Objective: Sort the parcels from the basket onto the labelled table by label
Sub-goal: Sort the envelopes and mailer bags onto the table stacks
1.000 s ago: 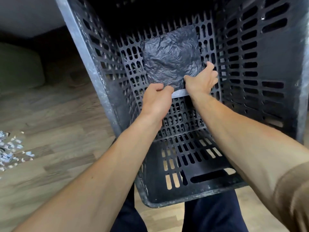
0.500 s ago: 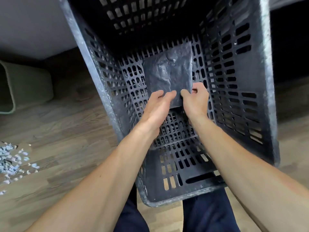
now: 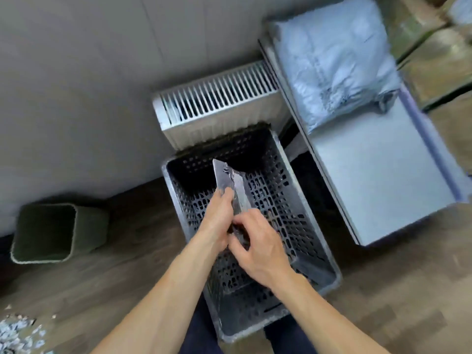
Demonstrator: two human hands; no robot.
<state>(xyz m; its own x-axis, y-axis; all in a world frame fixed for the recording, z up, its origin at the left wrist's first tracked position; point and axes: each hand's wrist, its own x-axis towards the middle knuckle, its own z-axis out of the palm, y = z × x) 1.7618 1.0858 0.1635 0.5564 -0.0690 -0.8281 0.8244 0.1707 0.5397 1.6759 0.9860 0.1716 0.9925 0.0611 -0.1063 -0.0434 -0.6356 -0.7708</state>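
Pale paper scraps (image 3: pixel 15 333) strewn over wood-grain floor (image 3: pixel 122 272) at the far-left corner. Further along, against the flat grey wall (image 3: pixel 76 85), a dull green bin (image 3: pixel 51 233), square-mouthed with rounded corners, well apart from the rest, with a broad strip of floor between. Then a white ribbed radiator (image 3: pixel 217 103), and just in front of it a black plastic basket (image 3: pixel 306 226), lattice-walled with a thick rim. Over its open mouth, a flat parcel (image 3: pixel 229 180) in dark, glossy, crinkled film, held on edge and tilted, clear of every wall. Left hand (image 3: pixel 217 221) wrapped round its left side about midway, fingers curled over the edge. Right hand (image 3: pixel 260 251) pinching the lower end, just below the left, so the upper half sticks out free beyond both grips. Just beside the basket's right rim, a smooth grey table (image 3: pixel 378 175) with a raised bluish edge. On its far end, a puffy, wrinkled pale-blue mailing bag (image 3: pixel 332 54), with plain grey top showing nearer. Further right, blurred brown surfaces.
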